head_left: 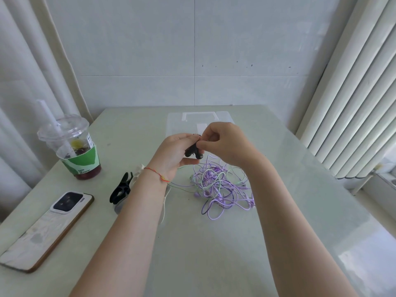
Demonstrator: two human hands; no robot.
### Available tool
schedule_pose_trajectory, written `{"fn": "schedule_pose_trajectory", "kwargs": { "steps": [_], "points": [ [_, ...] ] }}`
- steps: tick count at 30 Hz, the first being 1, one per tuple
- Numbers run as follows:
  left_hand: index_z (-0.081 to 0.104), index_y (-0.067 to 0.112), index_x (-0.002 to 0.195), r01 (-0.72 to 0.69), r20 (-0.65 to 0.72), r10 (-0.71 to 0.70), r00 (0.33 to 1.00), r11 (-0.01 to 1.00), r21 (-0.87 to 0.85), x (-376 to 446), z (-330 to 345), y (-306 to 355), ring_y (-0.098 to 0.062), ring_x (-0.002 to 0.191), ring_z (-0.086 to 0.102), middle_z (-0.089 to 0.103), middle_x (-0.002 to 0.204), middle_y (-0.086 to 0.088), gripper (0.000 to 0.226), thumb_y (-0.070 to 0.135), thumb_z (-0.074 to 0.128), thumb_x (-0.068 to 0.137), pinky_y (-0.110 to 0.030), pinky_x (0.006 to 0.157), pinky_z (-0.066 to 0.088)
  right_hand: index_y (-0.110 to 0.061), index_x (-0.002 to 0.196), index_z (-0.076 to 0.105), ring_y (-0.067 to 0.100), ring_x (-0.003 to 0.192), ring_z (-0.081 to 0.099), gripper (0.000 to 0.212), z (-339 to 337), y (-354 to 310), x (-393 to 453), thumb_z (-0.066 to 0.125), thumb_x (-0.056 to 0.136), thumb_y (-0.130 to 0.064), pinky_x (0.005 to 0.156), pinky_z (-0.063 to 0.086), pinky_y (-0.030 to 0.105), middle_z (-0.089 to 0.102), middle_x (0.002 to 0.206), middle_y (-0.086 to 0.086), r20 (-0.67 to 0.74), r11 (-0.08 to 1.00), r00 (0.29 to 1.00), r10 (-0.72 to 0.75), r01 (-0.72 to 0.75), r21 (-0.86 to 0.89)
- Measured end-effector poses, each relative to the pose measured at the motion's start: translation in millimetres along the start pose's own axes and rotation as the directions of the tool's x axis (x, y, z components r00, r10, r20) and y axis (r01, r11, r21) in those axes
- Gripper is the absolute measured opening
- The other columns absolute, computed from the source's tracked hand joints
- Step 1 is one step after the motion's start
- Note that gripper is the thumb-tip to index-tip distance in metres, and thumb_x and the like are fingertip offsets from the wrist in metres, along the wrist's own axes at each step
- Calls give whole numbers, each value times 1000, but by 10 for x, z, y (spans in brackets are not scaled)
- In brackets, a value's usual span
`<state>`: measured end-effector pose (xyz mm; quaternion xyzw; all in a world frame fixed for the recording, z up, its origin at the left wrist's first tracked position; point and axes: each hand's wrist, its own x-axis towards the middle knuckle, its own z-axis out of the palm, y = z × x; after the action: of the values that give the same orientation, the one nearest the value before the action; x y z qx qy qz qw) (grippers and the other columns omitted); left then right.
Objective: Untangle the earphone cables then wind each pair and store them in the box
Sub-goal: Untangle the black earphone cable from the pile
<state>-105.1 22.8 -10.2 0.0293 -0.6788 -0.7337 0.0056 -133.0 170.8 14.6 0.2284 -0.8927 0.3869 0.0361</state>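
A tangle of purple and pale green earphone cables lies on the table just in front of my hands. Raised above it, my left hand curls around a small black bundle, which looks like a wound black cable or a clip. My right hand pinches the top of that same black bundle with thumb and fingertips. Behind my hands sits the clear plastic box, partly hidden by them.
A black cable clip and a white cable lie left of my left forearm. A phone lies face down at the near left. An iced drink cup with a straw stands at the far left. A radiator is on the right.
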Motion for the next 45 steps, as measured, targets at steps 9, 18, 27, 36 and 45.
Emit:
{"fn": "schedule_pose_trajectory", "kwargs": {
  "steps": [9,18,27,36,45],
  "points": [
    [71,17,85,120,180,-97,979,985,-121,-16,-33,11,-16,80,56,70,80,-2,29,23,47,99,-16,45,41,-17,90,68,-5,57,55,15,-68,25,15,56,87,-8,67,47,22,70,78,-7,-31,996,999,-35,38,78],
    [65,14,88,106,310,-89,947,994,-40,-40,-49,12,-13,74,62,64,72,3,22,35,56,88,-16,43,42,-14,81,69,11,59,53,1,-78,46,8,69,81,-14,57,40,23,70,68,3,-94,988,995,-37,51,143],
    [76,15,75,232,301,-85,950,837,-495,-28,-51,25,-11,72,70,71,74,2,22,21,56,83,-14,37,36,-13,95,73,3,66,58,23,-67,17,6,50,97,-17,76,51,26,65,73,-7,7,951,1000,24,-25,307],
    [76,11,81,268,369,-57,928,788,-554,-6,-97,-6,-8,70,68,69,76,1,19,12,79,62,-11,34,35,-12,106,72,9,71,61,24,-32,-7,2,51,100,-20,70,50,26,68,79,-3,26,891,999,-19,6,455],
    [68,12,75,248,422,18,907,786,-566,-10,-105,-4,-11,77,68,67,80,-1,30,-8,82,58,-12,38,41,-14,110,71,10,76,61,23,-71,33,-20,55,95,-5,70,49,22,71,85,-2,26,837,997,-73,47,545]
  ]
}}
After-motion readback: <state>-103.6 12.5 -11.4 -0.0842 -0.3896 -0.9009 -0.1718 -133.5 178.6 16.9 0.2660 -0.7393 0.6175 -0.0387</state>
